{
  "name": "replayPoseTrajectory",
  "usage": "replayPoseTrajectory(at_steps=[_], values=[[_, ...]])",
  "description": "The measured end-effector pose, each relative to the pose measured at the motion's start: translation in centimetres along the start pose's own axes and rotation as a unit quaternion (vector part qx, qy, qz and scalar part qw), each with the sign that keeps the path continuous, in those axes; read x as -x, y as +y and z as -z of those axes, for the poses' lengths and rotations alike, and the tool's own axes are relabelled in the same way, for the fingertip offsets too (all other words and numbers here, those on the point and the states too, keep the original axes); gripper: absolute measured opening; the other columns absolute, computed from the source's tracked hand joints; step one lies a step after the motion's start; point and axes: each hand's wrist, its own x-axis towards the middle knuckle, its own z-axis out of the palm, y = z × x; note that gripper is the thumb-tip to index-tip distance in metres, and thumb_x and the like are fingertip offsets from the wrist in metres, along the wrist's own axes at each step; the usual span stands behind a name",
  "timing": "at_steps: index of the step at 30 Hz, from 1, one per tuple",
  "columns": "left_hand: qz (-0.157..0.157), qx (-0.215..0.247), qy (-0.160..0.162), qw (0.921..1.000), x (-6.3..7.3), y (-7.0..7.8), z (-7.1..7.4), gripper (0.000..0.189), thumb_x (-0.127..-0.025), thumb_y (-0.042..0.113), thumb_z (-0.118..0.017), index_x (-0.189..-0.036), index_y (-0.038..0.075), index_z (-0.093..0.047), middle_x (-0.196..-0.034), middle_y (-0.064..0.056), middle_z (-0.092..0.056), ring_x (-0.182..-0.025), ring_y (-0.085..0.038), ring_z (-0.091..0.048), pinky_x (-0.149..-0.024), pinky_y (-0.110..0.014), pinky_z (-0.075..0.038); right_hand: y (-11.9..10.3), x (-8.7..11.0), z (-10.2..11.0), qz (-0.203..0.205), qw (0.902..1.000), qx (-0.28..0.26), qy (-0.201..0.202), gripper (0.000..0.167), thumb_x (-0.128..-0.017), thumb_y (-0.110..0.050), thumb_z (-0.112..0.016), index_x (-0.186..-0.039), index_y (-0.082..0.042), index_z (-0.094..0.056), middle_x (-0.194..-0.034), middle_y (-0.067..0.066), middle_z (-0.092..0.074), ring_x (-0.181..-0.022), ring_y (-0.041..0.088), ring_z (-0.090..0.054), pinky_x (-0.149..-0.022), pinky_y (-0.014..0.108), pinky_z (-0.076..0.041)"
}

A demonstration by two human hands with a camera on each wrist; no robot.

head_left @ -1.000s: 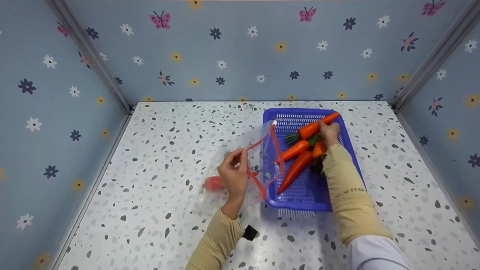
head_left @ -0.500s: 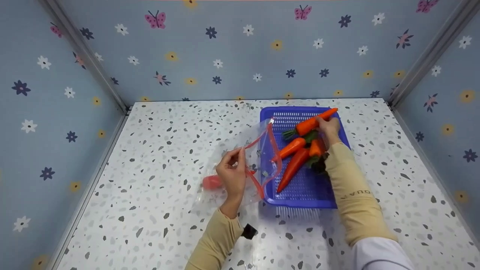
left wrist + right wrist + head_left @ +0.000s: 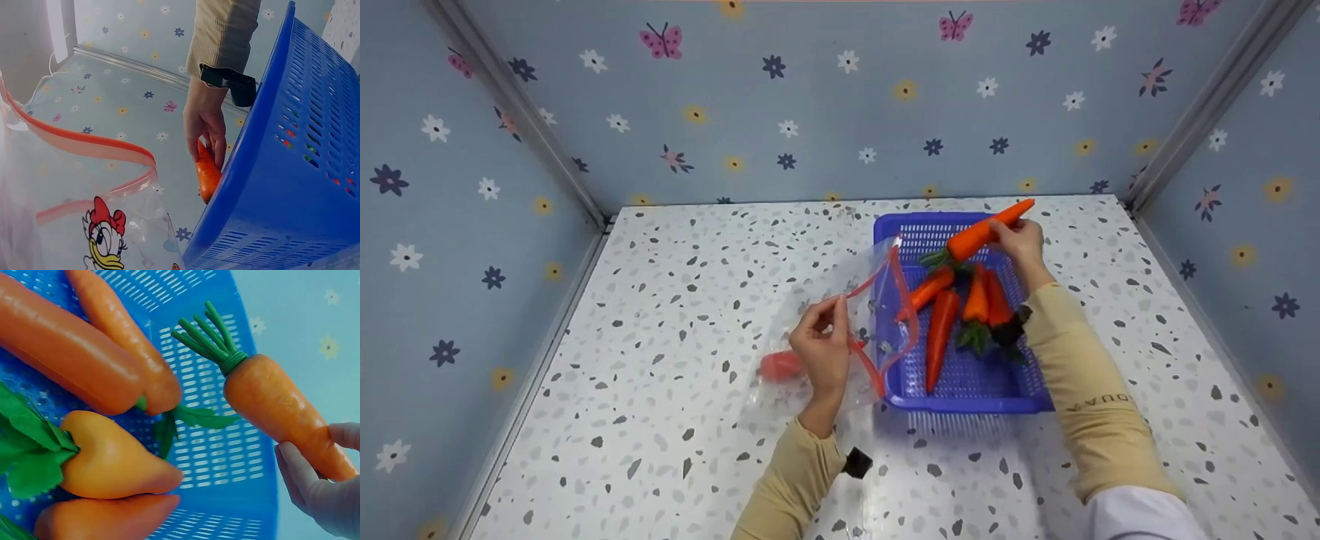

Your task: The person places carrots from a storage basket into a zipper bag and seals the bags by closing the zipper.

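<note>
My right hand pinches an orange carrot with a short green stem, over the back right of the blue basket. In the right wrist view the thumb and fingers grip this carrot around its narrow half. My left hand pinches the rim of a clear zip bag with a red closure, whose mouth gapes toward the basket. A duck cartoon is printed on the bag, as the left wrist view shows. Inside the bag lies a red, roundish item, blurred by the plastic.
In the basket lie a long red pepper-shaped vegetable, a carrot with green leaves, and other orange and red vegetables. The speckled table meets flowered walls behind and at both sides.
My right hand has raised the carrot up and away from the other vegetables, which have shifted in the basket. My left hand keeps its hold on the bag.
</note>
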Motion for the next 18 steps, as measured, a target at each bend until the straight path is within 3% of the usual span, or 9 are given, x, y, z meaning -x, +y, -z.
replayPoseTrajectory(at_steps=[7, 18], values=[[-0.004, 0.015, -0.002, 0.9999, 0.0, -0.1, 0.0, 0.006, -0.078, -0.012, -0.059, -0.082, -0.015, -0.062, -0.067, -0.016, -0.057, -0.055, -0.009, -0.049, -0.045, -0.016, -0.041, -1.2, 1.9, 0.3, 0.022, 0.9987, -0.028, -0.036, 0.051, -0.089, -0.015, -0.053, -0.129, 0.009, -0.033, -0.123, 0.026, -0.044, -0.101, 0.027, -0.053, -0.084, 0.030, -0.045], [-0.004, 0.008, 0.000, 1.0000, 0.0, -0.2, 0.0, 0.006, -0.078, -0.010, -0.060, -0.082, -0.014, -0.062, -0.068, -0.016, -0.059, -0.057, -0.011, -0.050, -0.046, -0.017, -0.042, -2.6, 5.6, 1.3, 0.089, 0.9869, -0.092, -0.098, 0.051, -0.086, -0.010, -0.057, -0.125, 0.013, -0.033, -0.113, 0.027, -0.047, -0.079, 0.016, -0.061, -0.074, 0.027, -0.050]])
